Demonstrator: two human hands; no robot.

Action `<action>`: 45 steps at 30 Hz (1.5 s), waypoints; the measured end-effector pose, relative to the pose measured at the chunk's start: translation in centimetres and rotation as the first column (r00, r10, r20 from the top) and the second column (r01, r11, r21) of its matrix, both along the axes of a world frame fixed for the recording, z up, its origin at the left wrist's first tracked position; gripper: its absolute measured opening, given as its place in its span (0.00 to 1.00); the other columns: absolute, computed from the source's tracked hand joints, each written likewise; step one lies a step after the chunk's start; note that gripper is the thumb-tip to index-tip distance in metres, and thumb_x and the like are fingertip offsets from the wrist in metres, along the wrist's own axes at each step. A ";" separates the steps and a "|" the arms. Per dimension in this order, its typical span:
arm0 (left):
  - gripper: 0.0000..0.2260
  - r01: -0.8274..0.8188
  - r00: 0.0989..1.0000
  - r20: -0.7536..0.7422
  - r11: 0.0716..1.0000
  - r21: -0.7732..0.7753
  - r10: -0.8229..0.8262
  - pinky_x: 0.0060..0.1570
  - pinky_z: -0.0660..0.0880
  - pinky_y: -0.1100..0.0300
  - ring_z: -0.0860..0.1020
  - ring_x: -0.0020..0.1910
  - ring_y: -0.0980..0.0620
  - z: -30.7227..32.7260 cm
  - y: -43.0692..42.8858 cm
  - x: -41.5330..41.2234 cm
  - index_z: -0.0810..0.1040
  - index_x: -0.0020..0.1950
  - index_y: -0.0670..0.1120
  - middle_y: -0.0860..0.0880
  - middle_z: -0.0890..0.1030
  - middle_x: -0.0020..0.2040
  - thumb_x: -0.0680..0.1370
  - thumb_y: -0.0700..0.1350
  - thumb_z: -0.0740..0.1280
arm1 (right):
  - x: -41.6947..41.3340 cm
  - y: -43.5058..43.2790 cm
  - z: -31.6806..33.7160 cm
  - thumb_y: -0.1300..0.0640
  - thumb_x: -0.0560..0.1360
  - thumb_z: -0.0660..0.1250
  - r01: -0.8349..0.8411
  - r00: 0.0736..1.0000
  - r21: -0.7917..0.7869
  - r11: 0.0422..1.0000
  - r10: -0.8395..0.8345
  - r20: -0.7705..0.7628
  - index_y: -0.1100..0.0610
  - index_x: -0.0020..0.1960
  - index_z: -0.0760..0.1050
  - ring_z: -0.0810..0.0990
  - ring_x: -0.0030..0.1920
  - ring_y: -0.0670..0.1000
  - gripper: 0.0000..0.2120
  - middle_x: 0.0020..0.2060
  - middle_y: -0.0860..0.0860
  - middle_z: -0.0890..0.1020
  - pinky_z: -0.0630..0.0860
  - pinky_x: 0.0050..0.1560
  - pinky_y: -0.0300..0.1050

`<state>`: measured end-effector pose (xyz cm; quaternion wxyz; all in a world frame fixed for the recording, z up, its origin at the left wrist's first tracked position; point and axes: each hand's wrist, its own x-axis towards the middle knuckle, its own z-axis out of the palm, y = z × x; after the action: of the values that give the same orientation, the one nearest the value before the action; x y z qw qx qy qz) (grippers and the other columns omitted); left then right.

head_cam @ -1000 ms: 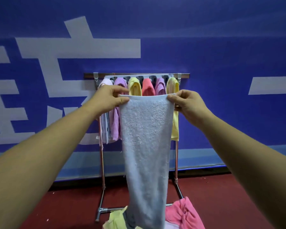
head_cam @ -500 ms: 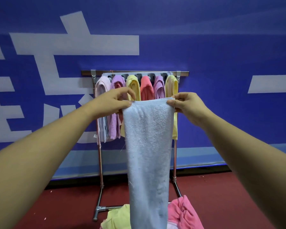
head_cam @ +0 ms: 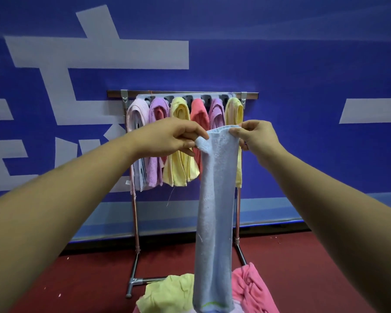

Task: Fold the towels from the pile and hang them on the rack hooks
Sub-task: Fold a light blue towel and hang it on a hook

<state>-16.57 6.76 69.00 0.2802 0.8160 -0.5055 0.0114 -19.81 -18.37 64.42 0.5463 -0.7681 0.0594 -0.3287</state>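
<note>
A light blue towel (head_cam: 215, 211) hangs lengthwise in front of me, its lower end reaching the pile (head_cam: 167, 294) of yellow and pink towels at the bottom. My left hand (head_cam: 169, 137) pinches its top left corner, which is bunched inward. My right hand (head_cam: 256, 137) pinches the top right corner. Behind the towel stands the metal rack (head_cam: 183, 94), with several folded towels on its hooks: pale pink, purple, yellow (head_cam: 180, 143), coral, purple and yellow.
A blue wall with large white characters rises right behind the rack. The floor is dark red. The rack's metal legs (head_cam: 133, 263) and base bar stand on the floor just beyond the pile.
My hands have come closer together, narrowing the towel's top edge. The left corner is now bunched inward. The towel hangs slimmer than before.
</note>
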 end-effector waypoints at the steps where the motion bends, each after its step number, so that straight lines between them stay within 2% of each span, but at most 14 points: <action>1: 0.16 -0.011 1.000 0.016 1.000 0.001 0.011 0.44 0.75 0.73 0.81 0.49 0.67 0.0 -0.1 0.0 0.77 0.64 0.47 0.59 0.81 0.50 0.81 0.32 0.61 | 0.1 -0.1 -0.1 0.56 0.75 0.75 0.004 1.000 0.015 1.000 -0.004 0.003 0.64 0.48 0.82 0.75 0.35 0.52 0.10 0.37 0.57 0.80 0.76 0.39 0.49; 4: 0.19 -0.028 0.997 0.066 0.999 0.019 0.026 0.44 0.75 0.74 0.81 0.47 0.67 0.2 -0.2 -0.2 0.78 0.63 0.46 0.58 0.81 0.50 0.80 0.28 0.59 | 0.2 -0.2 -0.4 0.57 0.75 0.74 0.023 1.000 0.038 0.999 -0.023 0.003 0.65 0.49 0.82 0.77 0.36 0.52 0.10 0.40 0.56 0.82 0.78 0.40 0.48; 9: 0.08 -0.011 0.997 0.074 0.999 -0.037 0.013 0.48 0.77 0.69 0.83 0.45 0.61 0.0 -0.2 -0.2 0.83 0.54 0.49 0.55 0.85 0.44 0.79 0.39 0.68 | 0.3 0.4 -0.5 0.59 0.75 0.74 -0.023 1.000 0.066 0.998 0.023 0.003 0.67 0.47 0.81 0.74 0.28 0.47 0.10 0.33 0.54 0.79 0.77 0.36 0.45; 14: 0.05 -0.055 0.975 0.207 0.989 -0.140 0.084 0.52 0.69 0.65 0.72 0.53 0.60 -0.5 -0.9 0.5 0.84 0.50 0.52 0.54 0.74 0.52 0.76 0.51 0.72 | 0.2 2.3 -0.3 0.65 0.76 0.72 -0.205 0.978 0.138 0.969 0.206 0.002 0.71 0.51 0.79 0.79 0.32 0.49 0.09 0.38 0.60 0.80 0.81 0.40 0.43; 18: 0.07 -0.127 0.977 0.138 0.964 -0.233 0.162 0.47 0.67 0.67 0.72 0.48 0.63 -0.7 -1.4 0.7 0.83 0.48 0.49 0.51 0.75 0.55 0.75 0.52 0.72 | -0.7 4.6 0.5 0.69 0.78 0.67 -0.365 0.931 0.155 0.918 0.364 0.037 0.72 0.56 0.76 0.82 0.35 0.53 0.08 0.41 0.63 0.81 0.81 0.39 0.43; 21: 0.08 -0.180 0.971 0.099 0.941 -0.286 0.216 0.43 0.65 0.69 0.71 0.44 0.64 -0.9 -1.7 0.9 0.83 0.47 0.48 0.51 0.74 0.55 0.74 0.52 0.73 | -1.2 5.5 1.0 0.72 0.77 0.66 -0.418 0.908 0.102 0.903 0.413 0.073 0.63 0.48 0.75 0.80 0.34 0.55 0.06 0.37 0.60 0.81 0.81 0.37 0.46; 24: 0.05 -0.196 0.970 0.077 0.930 -0.310 0.230 0.44 0.65 0.69 0.71 0.44 0.64 -0.9 -1.8 1.1 0.82 0.42 0.52 0.50 0.73 0.57 0.73 0.52 0.75 | -1.6 5.9 1.2 0.71 0.77 0.64 -0.447 0.894 0.025 0.894 0.446 0.053 0.62 0.44 0.79 0.80 0.36 0.54 0.09 0.36 0.59 0.81 0.80 0.40 0.46; 27: 0.05 -0.214 0.966 0.071 0.923 -0.319 0.249 0.48 0.66 0.65 0.71 0.48 0.62 -0.8 -1.7 1.3 0.81 0.41 0.54 0.50 0.73 0.58 0.73 0.53 0.75 | -2.0 5.9 1.3 0.67 0.79 0.64 -0.508 0.861 0.066 0.859 0.507 0.042 0.65 0.46 0.81 0.78 0.37 0.54 0.08 0.38 0.58 0.83 0.79 0.41 0.43; 30: 0.05 -0.228 0.959 0.095 0.928 -0.293 0.266 0.51 0.68 0.63 0.72 0.52 0.59 -0.8 -1.6 1.2 0.82 0.41 0.53 0.53 0.72 0.58 0.73 0.53 0.74 | -2.0 5.5 1.0 0.61 0.77 0.71 -0.477 0.878 -0.056 0.877 0.478 0.019 0.62 0.47 0.83 0.81 0.40 0.53 0.04 0.40 0.58 0.84 0.80 0.46 0.45; 36: 0.12 -0.195 0.980 0.036 0.980 -0.035 0.196 0.59 0.70 0.57 0.72 0.60 0.53 -1.0 -0.5 2.0 0.85 0.46 0.47 0.50 0.72 0.61 0.76 0.56 0.71 | -2.0 5.0 0.4 0.61 0.79 0.69 -0.360 0.929 -0.205 0.910 0.369 0.006 0.64 0.49 0.80 0.80 0.40 0.53 0.06 0.38 0.56 0.82 0.81 0.49 0.55; 39: 0.19 -0.146 0.988 -0.048 0.989 -0.028 0.145 0.55 0.71 0.51 0.74 0.53 0.42 -0.9 0.3 2.0 0.82 0.52 0.37 0.36 0.75 0.58 0.77 0.54 0.69 | -2.3 4.1 0.2 0.60 0.81 0.67 -0.282 0.956 -0.213 0.936 0.291 0.015 0.62 0.48 0.77 0.80 0.39 0.53 0.06 0.39 0.57 0.81 0.81 0.50 0.58; 41: 0.18 -0.150 0.986 -0.074 0.989 -0.021 0.148 0.52 0.75 0.47 0.76 0.50 0.37 -1.1 0.5 1.9 0.81 0.50 0.41 0.37 0.78 0.53 0.76 0.57 0.69 | -2.5 3.9 -0.1 0.58 0.81 0.66 -0.239 0.969 -0.259 0.936 0.247 -0.002 0.62 0.49 0.75 0.81 0.39 0.53 0.07 0.41 0.60 0.82 0.80 0.50 0.60; 43: 0.16 -0.153 0.987 -0.054 0.988 -0.034 0.151 0.47 0.75 0.51 0.77 0.43 0.42 -1.3 0.3 1.8 0.81 0.49 0.42 0.38 0.80 0.48 0.77 0.56 0.69 | -2.5 3.9 -0.4 0.57 0.82 0.65 -0.198 0.979 -0.305 0.931 0.204 -0.012 0.61 0.49 0.74 0.81 0.38 0.51 0.07 0.40 0.58 0.82 0.80 0.49 0.58; 45: 0.12 -0.116 0.980 -0.178 0.976 -0.182 0.084 0.47 0.76 0.59 0.78 0.42 0.51 -1.1 -0.2 1.6 0.80 0.46 0.38 0.42 0.81 0.42 0.78 0.48 0.69 | -2.8 4.1 0.1 0.58 0.81 0.65 -0.197 0.977 -0.271 0.942 0.210 0.022 0.59 0.47 0.73 0.78 0.37 0.50 0.06 0.37 0.55 0.79 0.79 0.45 0.56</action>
<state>-14.99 6.60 67.94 0.3984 0.8077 -0.4345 0.0048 -22.61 -14.27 64.55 0.4699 -0.8282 -0.0790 -0.2949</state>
